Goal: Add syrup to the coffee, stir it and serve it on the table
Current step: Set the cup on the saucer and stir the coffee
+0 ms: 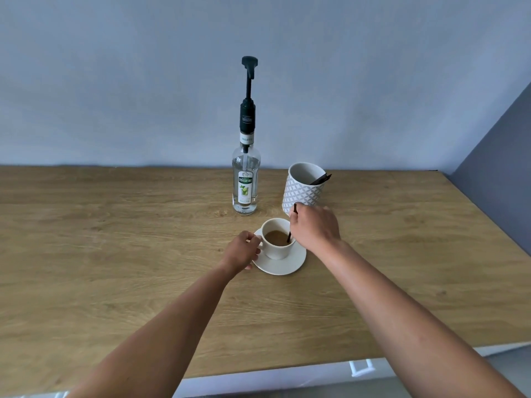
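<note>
A white coffee cup (275,250) with light brown coffee stands on a white saucer (287,267) in the middle of the wooden table (115,254). My left hand (242,251) grips the cup's handle at its left side. My right hand (314,226) holds a thin dark stirrer (289,237) whose lower end dips into the coffee at the cup's right side. Behind the cup stands a clear syrup bottle (245,179) with a tall black pump on top.
A patterned grey-and-white holder (303,191) with more dark stirrers stands at the back right, just behind my right hand. A blue wall rises along the table's far edge, and a darker wall closes off the right side. The table's front edge runs below my forearms.
</note>
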Action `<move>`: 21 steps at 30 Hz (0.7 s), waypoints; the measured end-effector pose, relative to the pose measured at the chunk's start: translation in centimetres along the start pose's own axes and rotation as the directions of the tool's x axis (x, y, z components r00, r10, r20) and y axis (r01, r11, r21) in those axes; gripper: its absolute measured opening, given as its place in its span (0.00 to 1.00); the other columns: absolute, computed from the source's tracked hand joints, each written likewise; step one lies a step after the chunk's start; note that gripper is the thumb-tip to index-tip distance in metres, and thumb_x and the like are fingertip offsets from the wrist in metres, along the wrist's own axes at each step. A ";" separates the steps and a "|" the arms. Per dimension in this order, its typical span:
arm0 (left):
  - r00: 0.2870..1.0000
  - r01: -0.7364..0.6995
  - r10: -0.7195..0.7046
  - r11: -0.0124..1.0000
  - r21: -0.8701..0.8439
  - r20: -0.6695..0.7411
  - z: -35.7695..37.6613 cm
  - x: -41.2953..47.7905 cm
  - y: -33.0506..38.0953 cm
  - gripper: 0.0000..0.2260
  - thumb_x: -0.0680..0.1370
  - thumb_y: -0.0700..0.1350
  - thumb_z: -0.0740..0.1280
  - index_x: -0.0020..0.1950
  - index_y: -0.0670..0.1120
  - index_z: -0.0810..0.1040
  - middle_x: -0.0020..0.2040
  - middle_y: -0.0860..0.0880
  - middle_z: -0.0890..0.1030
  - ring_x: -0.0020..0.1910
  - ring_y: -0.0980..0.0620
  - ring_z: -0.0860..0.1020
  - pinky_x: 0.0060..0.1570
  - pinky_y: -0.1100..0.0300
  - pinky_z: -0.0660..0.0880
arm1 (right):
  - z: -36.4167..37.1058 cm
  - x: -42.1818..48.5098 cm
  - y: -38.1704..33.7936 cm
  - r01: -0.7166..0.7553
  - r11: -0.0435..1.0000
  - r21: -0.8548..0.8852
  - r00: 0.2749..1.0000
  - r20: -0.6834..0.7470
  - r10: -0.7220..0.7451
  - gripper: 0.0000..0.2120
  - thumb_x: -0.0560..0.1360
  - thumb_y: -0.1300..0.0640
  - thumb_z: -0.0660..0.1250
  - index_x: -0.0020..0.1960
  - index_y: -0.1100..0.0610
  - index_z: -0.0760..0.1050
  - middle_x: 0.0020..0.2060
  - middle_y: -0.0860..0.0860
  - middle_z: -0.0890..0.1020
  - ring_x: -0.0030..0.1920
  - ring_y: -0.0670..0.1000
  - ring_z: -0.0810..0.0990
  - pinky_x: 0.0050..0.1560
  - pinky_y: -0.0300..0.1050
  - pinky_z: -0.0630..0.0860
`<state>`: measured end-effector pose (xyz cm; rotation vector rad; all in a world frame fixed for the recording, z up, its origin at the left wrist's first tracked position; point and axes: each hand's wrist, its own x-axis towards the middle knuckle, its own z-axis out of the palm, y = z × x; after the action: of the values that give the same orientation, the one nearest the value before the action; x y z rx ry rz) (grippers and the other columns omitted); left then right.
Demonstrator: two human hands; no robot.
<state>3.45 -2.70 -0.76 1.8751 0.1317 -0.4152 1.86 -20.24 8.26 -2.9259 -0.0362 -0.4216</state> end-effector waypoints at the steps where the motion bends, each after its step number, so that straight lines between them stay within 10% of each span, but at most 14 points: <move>1: 1.000 -0.001 0.001 1.000 -0.001 0.000 0.0 0.0 0.0 0.09 0.80 0.52 0.62 0.52 0.47 0.75 0.46 0.45 0.84 0.43 0.48 0.81 0.40 0.50 0.81 | -0.1 -0.1 0.0 -0.030 0.999 0.025 0.999 0.013 0.029 0.14 0.78 0.53 0.56 0.48 0.57 0.79 0.43 0.58 0.85 0.44 0.62 0.81 0.42 0.48 0.67; 6: 1.000 0.008 -0.008 1.000 -0.003 0.002 0.0 -0.1 0.1 0.09 0.80 0.51 0.62 0.52 0.47 0.75 0.46 0.45 0.83 0.40 0.49 0.81 0.37 0.52 0.80 | -0.1 -0.4 -1.0 -0.172 0.960 0.220 0.977 0.163 0.138 0.13 0.77 0.50 0.58 0.49 0.51 0.80 0.44 0.50 0.86 0.48 0.56 0.82 0.47 0.49 0.79; 21: 0.993 -0.022 0.015 0.998 -0.066 -0.119 -0.6 -2.0 -0.4 0.07 0.80 0.47 0.63 0.56 0.48 0.76 0.45 0.47 0.81 0.38 0.50 0.78 0.32 0.58 0.74 | -0.9 -1.5 0.0 -0.108 0.977 0.185 0.994 0.048 0.100 0.14 0.78 0.53 0.57 0.51 0.56 0.80 0.46 0.58 0.85 0.48 0.63 0.81 0.46 0.48 0.72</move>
<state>1.62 -1.82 -0.24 1.8331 0.2053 -0.2835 0.15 -20.46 8.69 -2.7353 0.0682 -0.3262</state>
